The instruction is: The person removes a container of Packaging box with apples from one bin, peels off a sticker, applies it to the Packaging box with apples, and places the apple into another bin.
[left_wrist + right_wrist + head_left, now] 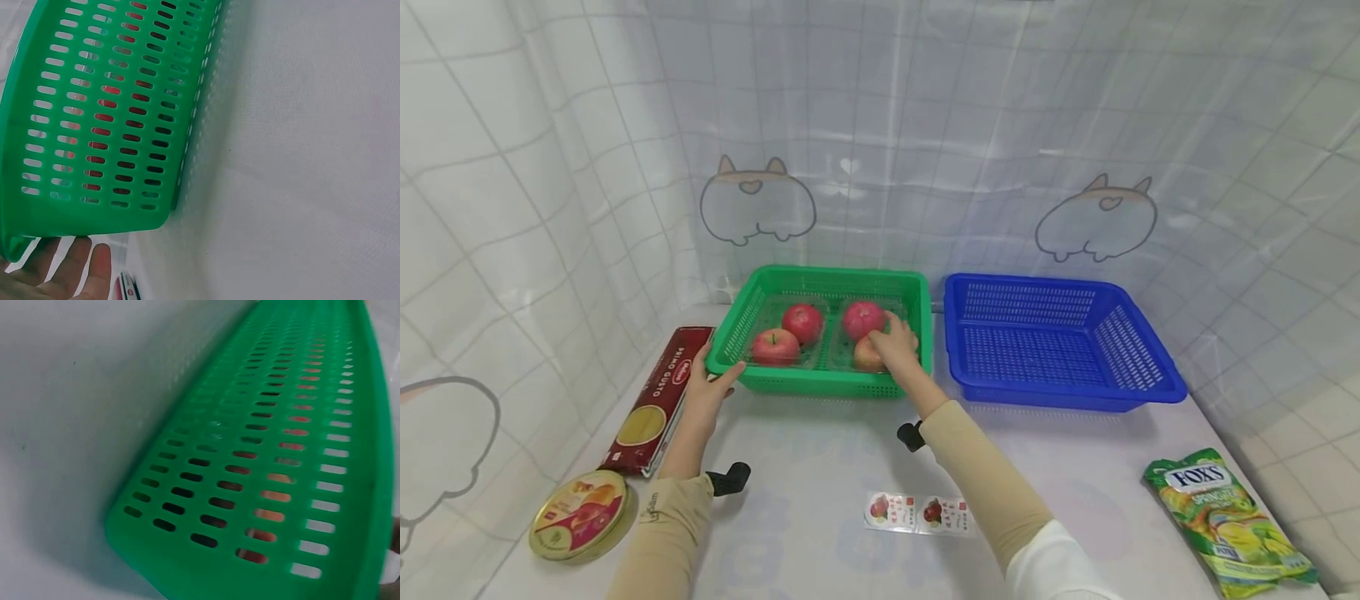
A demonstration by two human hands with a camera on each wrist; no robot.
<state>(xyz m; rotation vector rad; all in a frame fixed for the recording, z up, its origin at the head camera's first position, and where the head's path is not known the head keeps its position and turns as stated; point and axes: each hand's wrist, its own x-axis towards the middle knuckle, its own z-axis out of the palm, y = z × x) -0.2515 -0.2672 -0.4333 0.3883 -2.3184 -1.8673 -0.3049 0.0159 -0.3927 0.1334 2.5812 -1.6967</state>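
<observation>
A green basket [820,383] holds two clear plastic boxes, each with two red apples showing. My left hand [706,390] grips the basket's front left corner, thumb over the rim and fingers outside it; those fingers [78,265] also show below the corner in the left wrist view. Inside the basket, my right hand [897,346] holds the right-hand clear box [841,354] near its front right side, fingers bent over it. The hand partly covers the paler front apple [867,357]; a redder apple [863,319] lies behind. The left-hand box [811,357] sits beside it.
A blue basket [1067,392] stands right of the green one. At left lie a dark red pasta packet [655,400] and a round tin [580,515]. Two apple-printed labels [917,513] lie in front, and a green Fox's candy bag [1228,521] at the right.
</observation>
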